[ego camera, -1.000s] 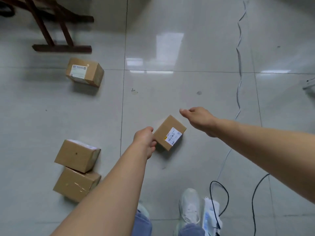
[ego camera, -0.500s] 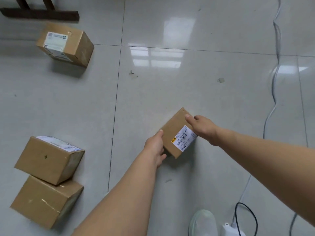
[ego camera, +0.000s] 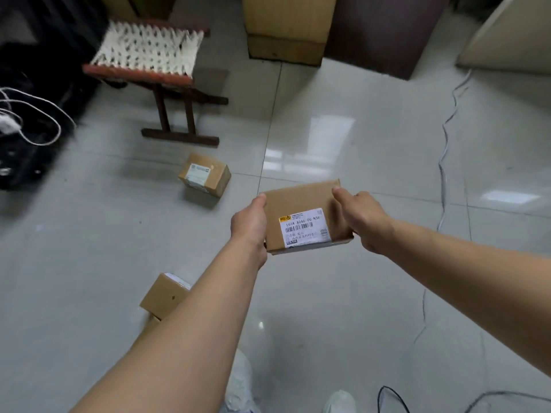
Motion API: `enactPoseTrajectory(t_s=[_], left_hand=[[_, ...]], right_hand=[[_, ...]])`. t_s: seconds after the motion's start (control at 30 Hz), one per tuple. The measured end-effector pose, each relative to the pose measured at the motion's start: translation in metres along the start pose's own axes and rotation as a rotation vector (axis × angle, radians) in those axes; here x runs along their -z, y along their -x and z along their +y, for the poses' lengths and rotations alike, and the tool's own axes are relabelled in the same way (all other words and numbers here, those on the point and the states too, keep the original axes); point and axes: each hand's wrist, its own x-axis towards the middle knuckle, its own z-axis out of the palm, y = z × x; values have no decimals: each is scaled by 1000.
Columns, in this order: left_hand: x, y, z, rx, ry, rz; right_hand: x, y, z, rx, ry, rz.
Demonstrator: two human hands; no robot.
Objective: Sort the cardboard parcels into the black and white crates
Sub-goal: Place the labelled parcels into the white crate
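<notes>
Stool [ego camera: 149, 52], floor parcel [ego camera: 205, 174] beyond held parcel [ego camera: 298, 210]

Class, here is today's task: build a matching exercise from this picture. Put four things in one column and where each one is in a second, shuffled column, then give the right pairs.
Column A
1. yellow-marked label parcel
2. woven-seat stool
3. grey cable
4. dark-dot parcel

Column B
a. runs along the floor at the right
b. held off the floor between the left hand and the right hand
c. partly hidden by the left forearm
d. stands at the far left, beyond the lone floor parcel

Pairs: 1-b, 2-d, 3-a, 4-c
</notes>
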Motion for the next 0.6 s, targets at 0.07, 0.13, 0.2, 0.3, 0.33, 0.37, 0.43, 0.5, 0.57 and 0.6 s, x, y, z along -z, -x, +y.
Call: enactPoseTrajectory(t_s=[0.07, 0.13, 0.2, 0.3, 0.33, 0.37, 0.43, 0.5, 0.57, 0.6], left_hand=[[10, 43, 52, -75, 44, -7], [24, 89, 101, -152, 86, -29], [42, 136, 146, -237, 102, -41], [78, 202, 207, -339, 115, -59], [91, 223, 226, -362, 118, -63], [106, 242, 242, -384, 120, -62], [139, 279, 274, -445, 144, -60], [173, 311, 301, -507, 159, -42], [205, 342, 322, -565, 177, -4], [221, 354, 331, -592, 197, 15]], right_hand=[[19, 37, -55, 49, -49, -4], [32, 78, -110, 111, -62, -5], [43, 123, -162, 163, -75, -16], [52, 193, -236, 249, -61, -14], [53, 216, -258, 281, -51, -10], [53, 239, -280, 313, -48, -21], [49, 281, -321, 381, -50, -49], [41, 323, -356, 435, -44, -55], [29, 360, -385, 487, -46, -97], [21, 376, -397, 513, -52, -126]])
